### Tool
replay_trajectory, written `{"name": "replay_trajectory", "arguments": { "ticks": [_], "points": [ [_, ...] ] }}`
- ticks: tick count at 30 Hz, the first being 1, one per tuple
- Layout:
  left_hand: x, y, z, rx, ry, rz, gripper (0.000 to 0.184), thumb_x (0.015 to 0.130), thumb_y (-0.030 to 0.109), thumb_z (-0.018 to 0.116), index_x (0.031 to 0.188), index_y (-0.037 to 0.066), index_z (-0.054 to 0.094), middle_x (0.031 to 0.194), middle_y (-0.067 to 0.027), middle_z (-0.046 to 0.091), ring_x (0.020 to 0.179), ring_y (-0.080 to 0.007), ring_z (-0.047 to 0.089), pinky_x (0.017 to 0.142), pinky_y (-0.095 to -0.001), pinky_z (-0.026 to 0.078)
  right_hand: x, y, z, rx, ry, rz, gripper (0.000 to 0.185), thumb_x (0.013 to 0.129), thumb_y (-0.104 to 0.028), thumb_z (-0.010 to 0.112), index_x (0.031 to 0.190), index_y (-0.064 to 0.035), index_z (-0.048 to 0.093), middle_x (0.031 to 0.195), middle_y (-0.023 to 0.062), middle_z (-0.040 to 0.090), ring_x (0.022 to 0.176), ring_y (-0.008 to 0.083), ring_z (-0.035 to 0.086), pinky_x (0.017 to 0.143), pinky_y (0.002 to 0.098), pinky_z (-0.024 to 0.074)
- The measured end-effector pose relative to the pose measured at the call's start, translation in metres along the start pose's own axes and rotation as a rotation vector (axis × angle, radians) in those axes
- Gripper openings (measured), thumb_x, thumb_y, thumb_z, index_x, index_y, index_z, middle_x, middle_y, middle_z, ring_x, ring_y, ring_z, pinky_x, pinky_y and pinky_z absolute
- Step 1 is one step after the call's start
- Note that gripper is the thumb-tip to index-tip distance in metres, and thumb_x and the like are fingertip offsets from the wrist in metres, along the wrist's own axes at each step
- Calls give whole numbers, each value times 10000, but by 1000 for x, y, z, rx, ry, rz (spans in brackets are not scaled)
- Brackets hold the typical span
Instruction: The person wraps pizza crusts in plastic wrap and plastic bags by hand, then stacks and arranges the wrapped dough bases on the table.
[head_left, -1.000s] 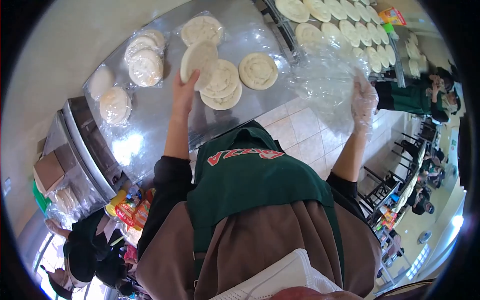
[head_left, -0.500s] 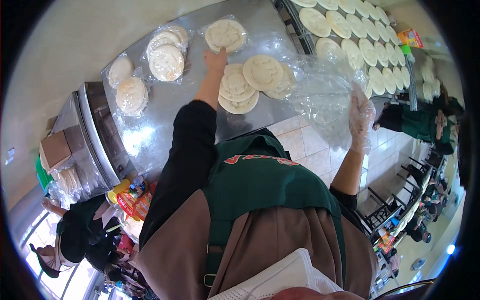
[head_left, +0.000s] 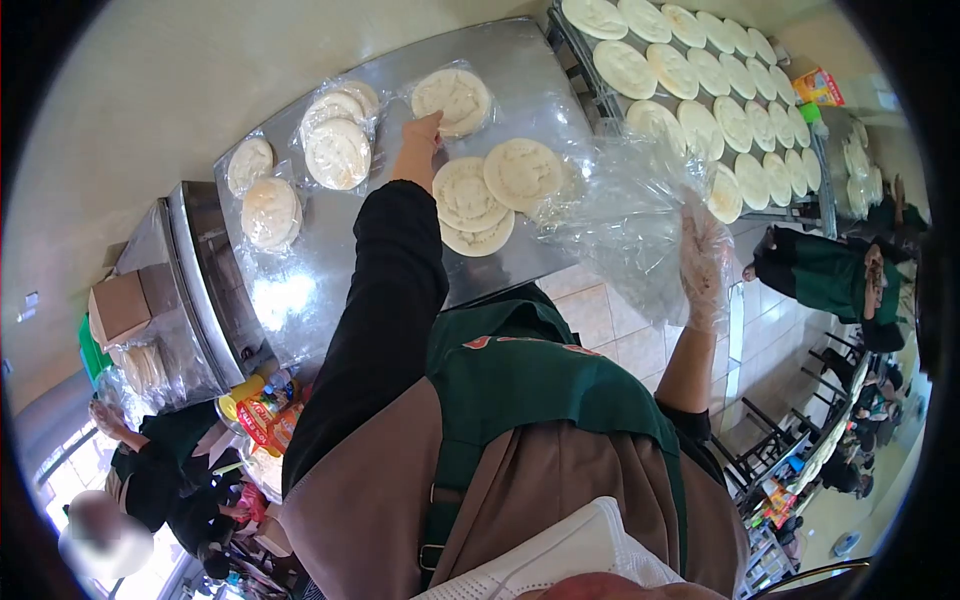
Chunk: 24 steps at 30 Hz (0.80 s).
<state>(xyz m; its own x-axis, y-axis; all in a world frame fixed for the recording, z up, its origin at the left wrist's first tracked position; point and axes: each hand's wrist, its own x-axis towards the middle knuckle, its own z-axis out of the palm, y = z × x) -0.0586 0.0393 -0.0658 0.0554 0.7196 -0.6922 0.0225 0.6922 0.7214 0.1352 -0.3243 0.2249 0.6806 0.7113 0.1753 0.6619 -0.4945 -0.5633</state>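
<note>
- The far bread [head_left: 452, 98] lies flat on the metal table [head_left: 400, 235], with clear plastic around its edge; whether it is inside a bag is hard to tell.
- The left hand [head_left: 424, 131], bare, reaches to that bread's near edge; I cannot tell whether its fingers grip. A second ago it held a loose bread upright.
- That lifted bread has been let go, so work with the left hand seems to have passed to a different piece.
- Nearer, a loose pile [head_left: 466, 205] sits beside the middle bread [head_left: 523, 172], which partly overlaps it.
- The right hand [head_left: 708, 260], gloved, has its fingers closed on a clear bag [head_left: 625, 230]. The bag now reaches the middle bread's right side, probably covering another piece there.
- Farther left lie bagged breads [head_left: 337, 153].
</note>
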Motion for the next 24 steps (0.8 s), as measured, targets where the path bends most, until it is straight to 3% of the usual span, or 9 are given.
{"name": "replay_trajectory", "arguments": {
  "ticks": [4,7,9,13,16,19,21,22,24],
  "points": [
    [-27,20,4,98,113,-4,305,727,255,778,746,19,586,625,-45,502,417,-126,407,353,-299,301,7,-11,1,-47,-29,-99,275,884,-84,550,1150,-88,619,1056,174,640,994,300,618,837,352,470],
    [15,-3,3,-105,98,56,426,733,260,763,922,-91,613,777,-114,608,548,-167,509,442,-354,426,12,-17,1,-80,-18,-125,270,886,-95,553,1147,-76,617,1045,182,639,969,313,620,817,355,475],
    [38,-10,-3,84,99,91,407,732,273,760,861,-76,594,787,-132,594,591,-177,537,491,-349,457,13,-19,2,-85,-19,-134,268,886,-98,555,1146,-70,616,1038,187,638,959,320,620,809,357,477],
    [-16,23,0,35,-49,-17,384,729,238,756,915,-25,548,836,-134,579,669,-184,560,560,-346,493,14,-16,7,-81,-17,-165,268,889,-104,545,1145,-66,613,1024,191,640,962,325,617,808,357,476],
    [-43,40,10,-69,-197,105,449,752,219,738,1078,24,499,778,-65,552,681,-176,567,520,-311,472,16,-17,9,-74,-24,-128,274,882,-102,541,1145,-80,614,1014,198,636,947,331,617,795,363,479],
    [-83,56,13,-48,-236,195,526,766,147,712,1189,35,419,927,-78,580,856,-195,590,689,-346,511,18,-14,13,-91,-39,-158,282,866,-95,542,1140,-94,612,991,209,630,921,347,612,778,377,482],
    [-124,68,9,-72,-435,563,419,778,39,652,1161,0,485,971,-102,606,832,-159,586,674,-313,505,23,-7,21,-103,-48,-200,287,857,-94,544,1137,-100,611,975,214,628,910,357,607,770,386,482],
    [-147,72,7,-68,-448,560,419,778,39,652,1161,0,485,971,-102,606,832,-159,586,674,-313,505,26,-4,26,-126,-107,-170,300,856,-126,553,1151,-133,612,993,199,633,915,350,609,790,381,479],
    [-196,77,6,2,-626,865,464,740,-70,607,1181,67,568,1090,-78,621,1037,-195,575,932,-377,435,31,-8,29,-157,-162,-122,313,856,-158,561,1164,-167,614,1010,184,639,920,343,611,810,375,476]
  ]
}}
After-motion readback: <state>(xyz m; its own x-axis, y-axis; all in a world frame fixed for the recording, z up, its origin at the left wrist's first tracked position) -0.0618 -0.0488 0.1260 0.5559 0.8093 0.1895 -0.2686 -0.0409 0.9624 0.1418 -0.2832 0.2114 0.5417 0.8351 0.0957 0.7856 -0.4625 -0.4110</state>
